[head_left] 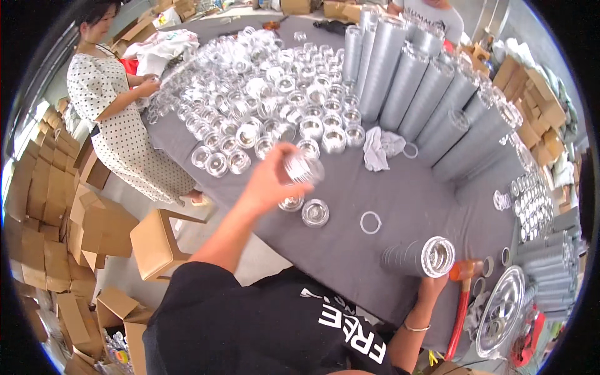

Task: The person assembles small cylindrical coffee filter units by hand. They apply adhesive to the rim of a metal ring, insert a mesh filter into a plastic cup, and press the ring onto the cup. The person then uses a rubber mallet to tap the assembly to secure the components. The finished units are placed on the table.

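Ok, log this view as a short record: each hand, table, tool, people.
Left hand: holding clear round piece, blurred
Right hand: touching clear-ended grey tube; grip partly hidden
Table: many clear pieces, standing grey tubes, crumpled cloth, pale ring
Tool: red-handled mallet, near right hand
People: person in dotted dress, left; another person, partly visible, behind tubes

Head view: left fisheye, head-worn. The table (pixel 334 250) is viewed from above its near edge, lens pitched down and aimed across toward the far edge. Left hand (pixel 269 181) and right hand (pixel 431 285) are caught at close range; far edge is set well off. Straight lines are bent rimward.
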Motion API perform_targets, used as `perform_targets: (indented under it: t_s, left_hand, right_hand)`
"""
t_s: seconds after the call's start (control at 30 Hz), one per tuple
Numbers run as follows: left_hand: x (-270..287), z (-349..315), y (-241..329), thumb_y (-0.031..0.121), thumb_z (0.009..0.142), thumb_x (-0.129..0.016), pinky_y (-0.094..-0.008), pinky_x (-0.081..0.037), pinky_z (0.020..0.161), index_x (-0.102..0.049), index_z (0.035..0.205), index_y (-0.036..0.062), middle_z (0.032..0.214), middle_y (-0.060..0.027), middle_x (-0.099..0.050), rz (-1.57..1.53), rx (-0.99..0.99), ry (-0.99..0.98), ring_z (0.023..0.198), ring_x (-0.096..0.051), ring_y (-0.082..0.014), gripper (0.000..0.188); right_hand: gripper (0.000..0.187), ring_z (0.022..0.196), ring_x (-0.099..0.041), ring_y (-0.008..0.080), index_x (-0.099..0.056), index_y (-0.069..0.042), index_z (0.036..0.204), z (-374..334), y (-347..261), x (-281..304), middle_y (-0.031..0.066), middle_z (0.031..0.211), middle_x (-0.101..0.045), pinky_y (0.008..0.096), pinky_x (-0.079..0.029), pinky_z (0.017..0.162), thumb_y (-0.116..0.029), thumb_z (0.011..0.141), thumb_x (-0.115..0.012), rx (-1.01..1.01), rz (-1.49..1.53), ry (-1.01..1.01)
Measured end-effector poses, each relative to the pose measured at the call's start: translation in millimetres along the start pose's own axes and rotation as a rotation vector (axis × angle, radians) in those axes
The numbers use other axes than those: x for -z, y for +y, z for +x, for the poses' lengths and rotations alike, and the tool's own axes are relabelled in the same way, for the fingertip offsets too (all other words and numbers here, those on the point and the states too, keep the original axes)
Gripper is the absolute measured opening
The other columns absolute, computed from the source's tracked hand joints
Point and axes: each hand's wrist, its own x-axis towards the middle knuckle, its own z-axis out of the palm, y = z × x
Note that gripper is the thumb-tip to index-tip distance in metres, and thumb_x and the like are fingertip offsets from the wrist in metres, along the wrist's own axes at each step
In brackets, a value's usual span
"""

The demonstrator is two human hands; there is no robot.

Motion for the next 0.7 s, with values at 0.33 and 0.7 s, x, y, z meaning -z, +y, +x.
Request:
perform_targets:
  t_s: [0.33, 0.7]
  left_hand:
    - [-168.1, -10.5, 66.1, 0.012, 0.079, -0.086, -0.0392, -0.042, 0.111, -0.051, 0.145, -0.0001, 0.138, -0.0089, -0.061, -0.603, -0.274, -0.447, 0.132, -0.054, -0.0203, 0.075]
    - [-204.4, -18.7, 47.9, 0.024, 0.072, -0.091, -0.0422, -0.038, 0.115, -0.053, 0.146, 0.0005, 0.144, -0.0135, -0.059, -0.051, -0.520, -0.654, 0.139, -0.052, -0.0284, 0.086]
  right_hand:
    - [0.058, 0.122, -0.060, 0.0232, -0.052, 0.006, 0.138, 4.7, -11.0, 2.1, 0.0154, 0.131, -0.061, 0.0352, -0.046, 0.107, -0.013, 0.088, -0.074, -0.099, 0.122, 0.021]
    - [0.063, 0.112, -0.062, 0.0194, -0.054, 0.005, 0.137, 14.5, -77.0, 30.7, 0.0121, 0.130, -0.062, 0.0324, -0.049, 0.100, -0.018, 0.085, -0.082, 0.076, 0.548, 0.287]
